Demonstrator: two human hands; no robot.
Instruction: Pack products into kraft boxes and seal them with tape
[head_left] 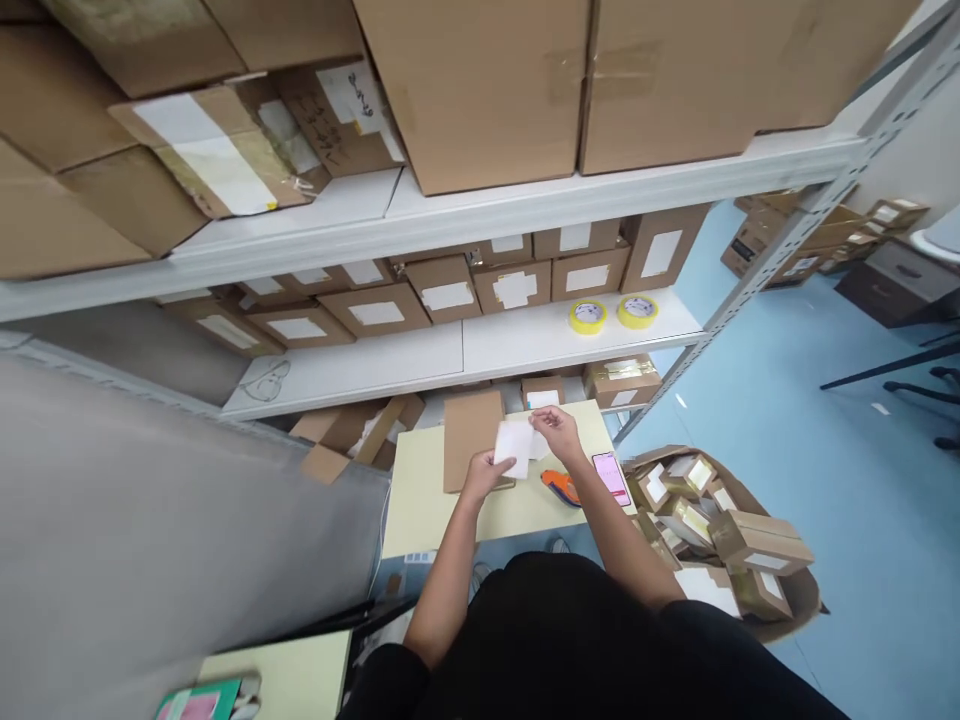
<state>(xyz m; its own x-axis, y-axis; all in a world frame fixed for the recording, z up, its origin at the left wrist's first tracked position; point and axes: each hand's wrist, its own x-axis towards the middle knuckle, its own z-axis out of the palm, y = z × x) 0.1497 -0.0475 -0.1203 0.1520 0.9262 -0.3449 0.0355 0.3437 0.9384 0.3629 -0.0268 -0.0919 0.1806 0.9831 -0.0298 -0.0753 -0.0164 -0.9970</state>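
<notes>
My left hand (486, 475) grips a small white paper sheet (511, 452) by its lower edge, thumb on top. At the sheet's upper right corner, the fingers of my right hand (556, 432) are pinched together. A second white piece (539, 447) shows just below my right hand; whether it is held or lies on the table I cannot tell. Under the sheet, a brown cardboard box (469, 425) lies on the pale yellow table (420, 510). Close to my right forearm are an orange and blue tape dispenser (561, 487) and a phone with a pink screen (611, 478).
Ahead stands a metal shelf (405, 358) with labelled boxes and two yellow tape rolls (588, 317). A large open carton (806, 590) full of small boxes is on the floor at right. A grey wall (150, 500) borders the left.
</notes>
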